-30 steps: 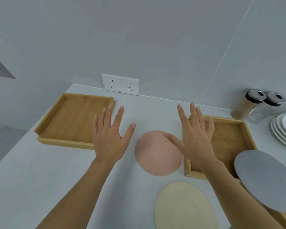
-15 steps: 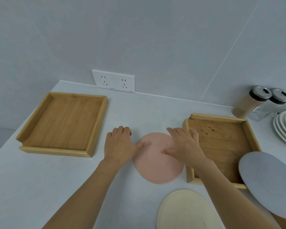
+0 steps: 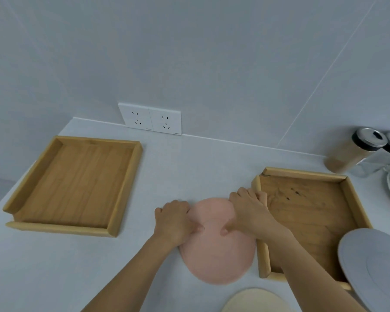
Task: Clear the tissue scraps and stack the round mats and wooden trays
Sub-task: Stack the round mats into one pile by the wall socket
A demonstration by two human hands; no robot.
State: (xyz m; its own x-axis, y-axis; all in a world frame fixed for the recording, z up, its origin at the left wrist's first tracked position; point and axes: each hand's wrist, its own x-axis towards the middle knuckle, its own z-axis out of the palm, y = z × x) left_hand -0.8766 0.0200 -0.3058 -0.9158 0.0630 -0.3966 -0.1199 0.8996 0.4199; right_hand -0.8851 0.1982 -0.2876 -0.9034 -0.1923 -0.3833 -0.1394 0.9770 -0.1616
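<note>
Head view: the round pink mat (image 3: pixel 218 248) on the white counter (image 3: pixel 54 266) is gripped at its far edge by the left hand (image 3: pixel 173 221) and right hand (image 3: pixel 249 210), thumbs on top.

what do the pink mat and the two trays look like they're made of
Pink mat: probably soft silicone or rubber, matte with no shine. Left tray and right tray: wood, possibly bamboo, with visible grain; the right tray shows dark marks.
</note>
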